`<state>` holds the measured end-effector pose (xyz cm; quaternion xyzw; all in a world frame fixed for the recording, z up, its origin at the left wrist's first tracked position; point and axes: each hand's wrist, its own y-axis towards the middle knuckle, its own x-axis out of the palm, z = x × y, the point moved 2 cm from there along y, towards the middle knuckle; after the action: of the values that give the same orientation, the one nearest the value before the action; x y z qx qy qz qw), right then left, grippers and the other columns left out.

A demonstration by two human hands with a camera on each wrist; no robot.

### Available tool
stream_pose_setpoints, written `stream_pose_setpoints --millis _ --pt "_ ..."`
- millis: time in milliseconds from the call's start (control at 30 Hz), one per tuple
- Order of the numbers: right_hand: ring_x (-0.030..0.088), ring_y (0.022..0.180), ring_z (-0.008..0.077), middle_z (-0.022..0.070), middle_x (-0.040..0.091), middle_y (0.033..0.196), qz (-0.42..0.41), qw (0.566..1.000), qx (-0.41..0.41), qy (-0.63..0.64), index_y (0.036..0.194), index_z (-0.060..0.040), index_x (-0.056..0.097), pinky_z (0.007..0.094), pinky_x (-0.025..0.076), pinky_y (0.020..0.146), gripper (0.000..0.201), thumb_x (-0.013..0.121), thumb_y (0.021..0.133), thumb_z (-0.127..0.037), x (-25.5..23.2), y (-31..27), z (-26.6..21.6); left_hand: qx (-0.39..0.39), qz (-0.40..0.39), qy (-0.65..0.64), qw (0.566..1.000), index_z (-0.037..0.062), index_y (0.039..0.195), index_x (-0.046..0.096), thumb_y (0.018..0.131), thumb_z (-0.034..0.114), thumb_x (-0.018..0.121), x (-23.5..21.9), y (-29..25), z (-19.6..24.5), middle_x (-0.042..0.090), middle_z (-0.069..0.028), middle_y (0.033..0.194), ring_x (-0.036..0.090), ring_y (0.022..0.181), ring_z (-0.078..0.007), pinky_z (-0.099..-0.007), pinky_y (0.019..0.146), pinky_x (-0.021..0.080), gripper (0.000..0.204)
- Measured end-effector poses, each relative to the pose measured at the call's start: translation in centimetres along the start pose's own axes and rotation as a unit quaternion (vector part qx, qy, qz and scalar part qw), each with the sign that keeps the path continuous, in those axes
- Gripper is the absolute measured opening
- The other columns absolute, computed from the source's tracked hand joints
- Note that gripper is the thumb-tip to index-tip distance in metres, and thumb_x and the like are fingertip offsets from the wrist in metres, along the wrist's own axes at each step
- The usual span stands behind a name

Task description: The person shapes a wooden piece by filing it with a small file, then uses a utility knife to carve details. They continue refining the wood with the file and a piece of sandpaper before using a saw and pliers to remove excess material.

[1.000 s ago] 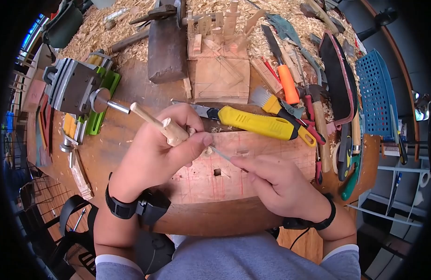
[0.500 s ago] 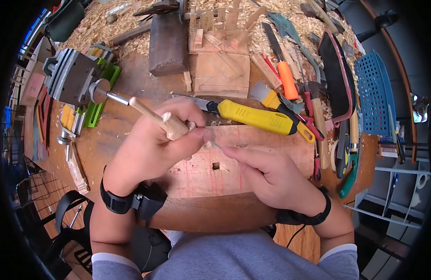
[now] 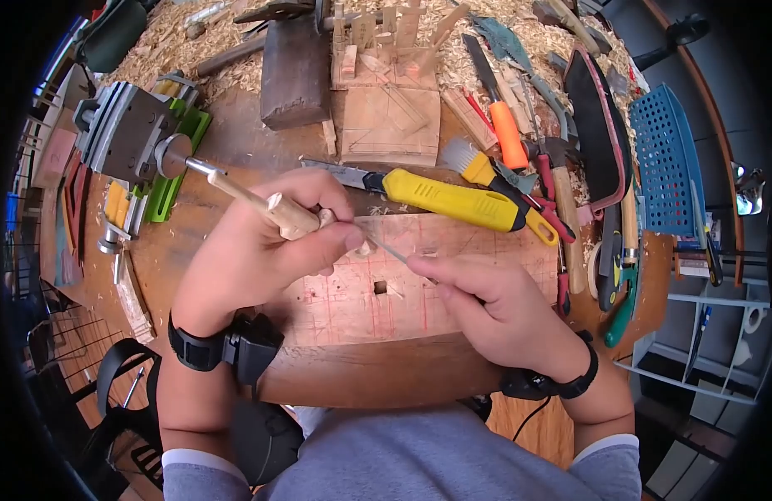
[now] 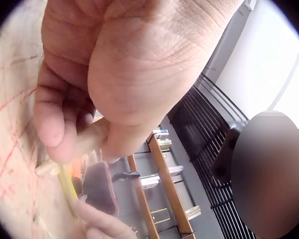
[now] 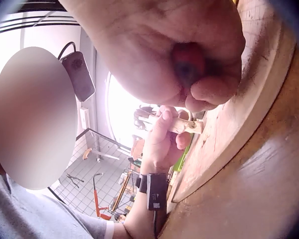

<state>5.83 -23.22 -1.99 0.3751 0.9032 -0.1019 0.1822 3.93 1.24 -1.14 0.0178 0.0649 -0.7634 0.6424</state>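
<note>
In the head view my left hand (image 3: 260, 242) grips a carved piece of pale wood (image 3: 292, 219), which has a thick body and a thin shaft pointing up and left. My right hand (image 3: 507, 313) holds a slim tool whose thin metal blade (image 3: 388, 248) reaches to the wood beside my left thumb. Its red and dark handle (image 5: 189, 62) shows inside the curled palm in the right wrist view; the fingers hide most of it. Below both hands lies a flat board (image 3: 344, 313) marked with red lines, with a small square hole (image 3: 380, 288).
Beyond the hands lie a yellow-handled cutter (image 3: 453, 196), a brush (image 3: 469, 159) and an orange-handled file (image 3: 508, 138). A vise (image 3: 123, 134) stands at the left, a dark wood block (image 3: 296, 75) at the back. A blue perforated basket (image 3: 668, 159) sits right, and shavings cover the far table.
My right hand drew in close to the left hand, then back out to the right, so more of the blade shows now. The left hand keeps its grip on the wooden piece.
</note>
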Motion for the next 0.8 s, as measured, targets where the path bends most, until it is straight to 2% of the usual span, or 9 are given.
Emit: stream_pose_setpoints --millis 100,167,300,367,400,467,533,633,800 --pt "0.063 0.072 0.0262 0.0159 0.064 0.082 -0.010 0.999 -0.033 -0.010 0.125 0.0000 0.065 0.0329 0.049 0.067 0.036 0.054 0.090 0.004 0.3 0.1 0.0 -0.048 -0.009 -0.023 0.999 0.0012 0.089 0.063 0.088 0.005 0.073 0.0 -0.1 0.1 0.059 0.0003 0.080 0.057 0.069 -0.0068 -0.0230 0.061 0.044 0.011" --pt "0.063 0.074 0.0220 0.0143 0.066 0.086 -0.016 0.999 -0.026 -0.013 0.126 -0.0008 0.065 0.0297 0.048 0.069 0.039 0.053 0.090 0.007 0.4 0.3 -0.2 0.001 -0.011 0.014 1.000 0.0012 0.089 0.063 0.088 0.004 0.073 0.1 0.0 0.2 0.059 -0.0005 0.081 0.058 0.070 -0.0076 -0.0239 0.062 0.044 0.010" --pt "0.063 0.073 0.0252 0.0158 0.064 0.083 -0.015 0.998 -0.055 -0.020 0.125 -0.0007 0.065 0.0324 0.048 0.067 0.038 0.055 0.089 0.006 0.7 0.6 0.1 0.004 -0.024 0.015 1.000 0.0011 0.089 0.063 0.088 0.004 0.073 -0.3 0.1 -0.1 0.060 -0.0012 0.083 0.057 0.070 -0.0083 -0.0245 0.062 0.045 0.010" --pt "0.063 0.072 0.0262 0.0158 0.063 0.081 0.003 0.996 -0.087 -0.017 0.124 -0.0005 0.065 0.0336 0.048 0.065 0.038 0.056 0.088 0.006 1.1 0.8 0.1 0.088 -0.016 0.058 0.994 0.0014 0.089 0.062 0.088 0.004 0.072 -0.2 0.1 -0.7 0.060 -0.0007 0.082 0.058 0.070 -0.0074 -0.0240 0.062 0.045 0.011" --pt "0.063 0.072 0.0265 0.0156 0.063 0.081 0.004 0.996 -0.084 -0.027 0.123 -0.0005 0.066 0.0342 0.048 0.064 0.037 0.057 0.088 0.005 1.3 1.1 -0.2 0.086 -0.022 0.057 0.994 0.0014 0.089 0.062 0.088 0.004 0.072 -0.1 0.0 -0.5 0.060 -0.0007 0.082 0.058 0.070 -0.0074 -0.0240 0.062 0.045 0.011" --pt "0.063 0.071 0.0268 0.0154 0.063 0.081 0.008 0.995 -0.084 -0.045 0.121 -0.0005 0.067 0.0348 0.048 0.064 0.035 0.057 0.087 0.005 1.0 1.0 -0.5 -0.008 -0.016 -0.001 1.000 0.0021 0.090 0.062 0.090 0.005 0.072 0.0 -0.1 -0.2 0.060 0.0012 0.078 0.057 0.068 -0.0057 -0.0224 0.061 0.044 0.010" --pt "0.062 0.071 0.0266 0.0153 0.062 0.080 0.015 0.998 -0.042 -0.049 0.120 -0.0004 0.067 0.0356 0.047 0.063 0.034 0.058 0.087 0.005 0.5 0.5 -0.4 -0.022 -0.009 -0.004 1.000 0.0025 0.090 0.062 0.090 0.006 0.071 0.0 0.0 0.2 0.059 0.0021 0.075 0.057 0.067 -0.0048 -0.0216 0.060 0.044 0.010" --pt "0.064 0.074 0.0339 0.0180 0.062 0.083 0.023 0.994 -0.048 -0.091 0.115 0.0020 0.066 0.0407 0.050 0.066 0.029 0.058 0.088 0.003 0.2 -0.1 -1.1 -0.058 0.001 -0.024 0.998 0.0029 0.091 0.062 0.092 0.007 0.071 0.1 -0.2 0.0 0.059 0.0033 0.072 0.056 0.064 -0.0037 -0.0205 0.058 0.044 0.010" --pt "0.064 0.074 0.0339 0.0182 0.063 0.083 0.019 0.995 -0.049 -0.086 0.115 0.0018 0.066 0.0406 0.050 0.066 0.028 0.058 0.088 0.003 0.6 0.2 -0.9 -0.076 0.002 -0.022 0.997 0.0032 0.091 0.062 0.093 0.009 0.070 0.0 0.0 0.1 0.060 0.0032 0.073 0.057 0.063 -0.0033 -0.0200 0.057 0.044 0.010"
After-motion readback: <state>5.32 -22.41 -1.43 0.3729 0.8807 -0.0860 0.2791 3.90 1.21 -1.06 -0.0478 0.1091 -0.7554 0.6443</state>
